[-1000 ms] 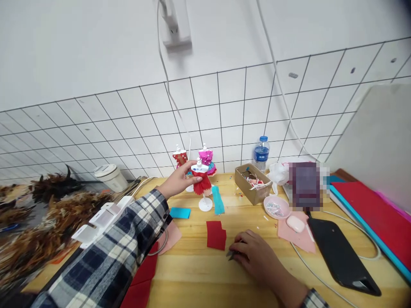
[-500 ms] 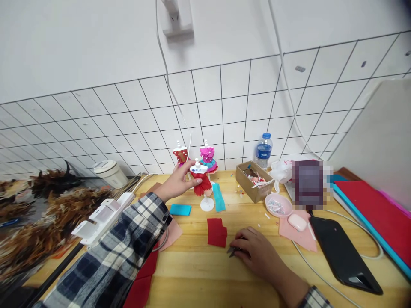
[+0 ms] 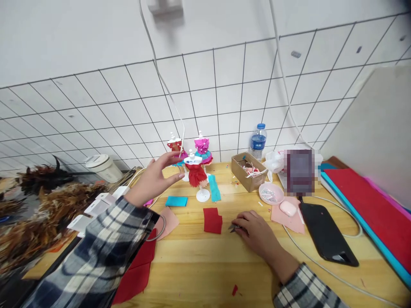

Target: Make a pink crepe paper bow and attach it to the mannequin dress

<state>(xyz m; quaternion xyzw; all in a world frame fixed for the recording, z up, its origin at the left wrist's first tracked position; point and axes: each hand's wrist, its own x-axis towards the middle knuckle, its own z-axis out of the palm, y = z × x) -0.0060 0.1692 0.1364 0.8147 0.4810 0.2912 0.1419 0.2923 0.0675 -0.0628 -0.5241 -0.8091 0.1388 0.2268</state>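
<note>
A small white mannequin (image 3: 196, 173) in a red paper dress stands upright on its round base. Just left of it is my left hand (image 3: 157, 175), thumb and fingers spread apart, holding nothing. Two more dressed mannequins stand behind: one with a red top (image 3: 174, 146), partly covered by my fingers, and one in pink and blue (image 3: 203, 149). My right hand (image 3: 255, 231) rests on the table, closed around small scissors (image 3: 233, 228); only their dark blades show. Left of the blades lies a red paper piece (image 3: 212, 220).
Blue paper pieces (image 3: 176, 201) lie near the mannequins. To the right are a cardboard box (image 3: 249, 177) of scraps, a water bottle (image 3: 258, 141), a pink dish (image 3: 271, 194) and a black phone (image 3: 329, 235). Brown feathers (image 3: 58, 205) and a power strip (image 3: 99, 204) lie left.
My left hand has let go of the red-dressed mannequin and drawn back to the left, opening. My right hand keeps the scissors in about the same place. The view has tilted slightly downward.
</note>
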